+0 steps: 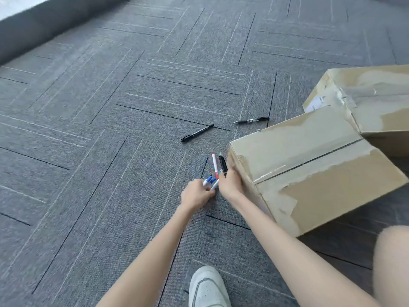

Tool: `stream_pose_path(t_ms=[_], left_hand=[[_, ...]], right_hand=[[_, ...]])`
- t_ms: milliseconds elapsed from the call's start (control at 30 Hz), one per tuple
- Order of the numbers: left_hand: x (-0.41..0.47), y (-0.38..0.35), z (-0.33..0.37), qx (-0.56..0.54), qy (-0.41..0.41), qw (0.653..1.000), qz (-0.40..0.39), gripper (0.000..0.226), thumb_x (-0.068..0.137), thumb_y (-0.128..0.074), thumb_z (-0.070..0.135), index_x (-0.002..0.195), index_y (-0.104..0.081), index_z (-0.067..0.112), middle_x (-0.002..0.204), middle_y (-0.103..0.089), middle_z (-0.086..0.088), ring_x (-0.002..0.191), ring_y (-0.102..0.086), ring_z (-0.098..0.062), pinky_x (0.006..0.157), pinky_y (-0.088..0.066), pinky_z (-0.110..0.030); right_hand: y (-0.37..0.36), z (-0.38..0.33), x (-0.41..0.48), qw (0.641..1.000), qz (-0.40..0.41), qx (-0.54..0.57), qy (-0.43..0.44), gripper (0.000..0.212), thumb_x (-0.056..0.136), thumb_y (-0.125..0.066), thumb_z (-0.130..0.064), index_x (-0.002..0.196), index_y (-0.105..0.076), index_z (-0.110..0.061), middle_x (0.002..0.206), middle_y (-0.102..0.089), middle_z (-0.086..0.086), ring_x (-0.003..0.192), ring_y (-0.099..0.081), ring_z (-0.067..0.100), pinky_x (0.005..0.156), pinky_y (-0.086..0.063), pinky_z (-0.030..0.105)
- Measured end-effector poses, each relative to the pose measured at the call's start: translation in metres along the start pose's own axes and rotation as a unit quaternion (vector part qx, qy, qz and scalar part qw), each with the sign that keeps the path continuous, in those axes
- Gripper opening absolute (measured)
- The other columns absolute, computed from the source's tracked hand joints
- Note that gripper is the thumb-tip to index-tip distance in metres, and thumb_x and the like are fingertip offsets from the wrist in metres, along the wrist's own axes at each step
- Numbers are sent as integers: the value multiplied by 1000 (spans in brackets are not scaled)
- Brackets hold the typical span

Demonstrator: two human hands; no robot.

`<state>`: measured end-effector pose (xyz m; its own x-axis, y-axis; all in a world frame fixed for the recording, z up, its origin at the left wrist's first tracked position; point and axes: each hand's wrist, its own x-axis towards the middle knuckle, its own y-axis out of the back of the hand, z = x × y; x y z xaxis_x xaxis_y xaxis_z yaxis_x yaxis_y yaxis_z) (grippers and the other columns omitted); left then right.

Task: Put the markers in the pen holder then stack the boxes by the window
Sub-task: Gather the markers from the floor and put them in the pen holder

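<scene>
My right hand grips a red-capped white marker and a black marker, both pointing up and away from me. My left hand is closed on blue-capped markers low over the carpet, just left of the right hand. Two black markers lie loose on the floor farther off: one in the middle, one nearer the boxes. A worn cardboard box sits right beside my right hand, and a second box stands behind it. No pen holder is in view.
Grey striped carpet covers the floor. A dark low ledge with bright light above it runs along the far left. My white shoe is at the bottom edge and my knee at the right.
</scene>
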<state>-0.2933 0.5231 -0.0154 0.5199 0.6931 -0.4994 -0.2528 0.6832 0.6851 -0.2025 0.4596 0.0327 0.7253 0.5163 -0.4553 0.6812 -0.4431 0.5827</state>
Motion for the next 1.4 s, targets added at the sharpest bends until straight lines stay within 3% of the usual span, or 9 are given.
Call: stream_pose_path(t_ms=[200,433,567,667,867,1033,1167,1267,1400], left_hand=[[8,37,-15,-56,-3,998,-4,28,79,-63,30,57,-50,19,54,-50,4,48,-43,-14,51,-32,-24],[24,70,-40,-133,-20,991,15,27,85,-62,24,62,-50,21,59,-52,4,52,-42,-12,56,-39,-28],[27,83,-42,-181,-26,983,-4,26,92,-55,24,70,-53,12,59,-45,5,49,-32,-7,47,-30,-19],[32,89,-44,-206,-26,978,-5,28,94,-51,31,75,-56,11,57,-41,5,49,-30,-9,48,-26,-24],[57,99,-35,-221,-31,975,13,40,99,-45,39,64,-38,21,57,-40,4,49,-31,-10,51,-27,-27],[79,122,-6,-256,-59,964,23,33,101,-43,32,73,-44,16,64,-45,1,53,-40,-10,46,-41,-20],[101,129,21,-293,-70,953,13,27,102,-41,29,90,-56,10,63,-49,1,52,-45,-10,49,-47,-23],[121,126,35,-262,-88,961,14,21,103,-41,23,97,-60,16,68,-53,1,57,-48,-11,57,-48,-29],[143,117,47,-91,-111,985,94,25,101,-43,33,94,-58,13,82,-65,-4,64,-53,-19,65,-46,-34]], right_hand=[[-10,-10,3,995,53,-81,-14,28,97,-47,-20,121,-50,-7,117,-64,13,106,-63,31,81,-49,35],[-29,-24,20,988,75,-136,-21,27,100,-42,-16,123,-43,-3,105,-68,11,67,-54,18,54,-37,30],[-40,-24,33,972,81,-222,-2,26,99,-43,-10,124,-38,-2,101,-70,14,85,-68,29,57,-41,33],[-43,-27,42,958,73,-276,11,25,96,-46,-9,119,-43,0,102,-71,15,89,-70,29,59,-45,31],[-34,-53,52,973,33,-219,57,32,91,-43,-33,89,-62,-7,84,-65,9,67,-58,24,57,-41,26],[-1,-101,74,977,69,-184,88,38,96,-45,-35,110,-65,-6,101,-69,13,90,-67,31,66,-44,31],[26,-122,100,974,74,-187,101,34,97,-46,-28,117,-61,-6,103,-68,12,89,-64,30,68,-45,32],[44,-122,128,972,80,-203,87,27,97,-47,-22,113,-60,-5,101,-67,12,91,-66,29,68,-47,34],[69,-106,168,959,59,-270,61,18,97,-46,-11,111,-56,-7,88,-58,7,75,-55,23,69,-49,36]])
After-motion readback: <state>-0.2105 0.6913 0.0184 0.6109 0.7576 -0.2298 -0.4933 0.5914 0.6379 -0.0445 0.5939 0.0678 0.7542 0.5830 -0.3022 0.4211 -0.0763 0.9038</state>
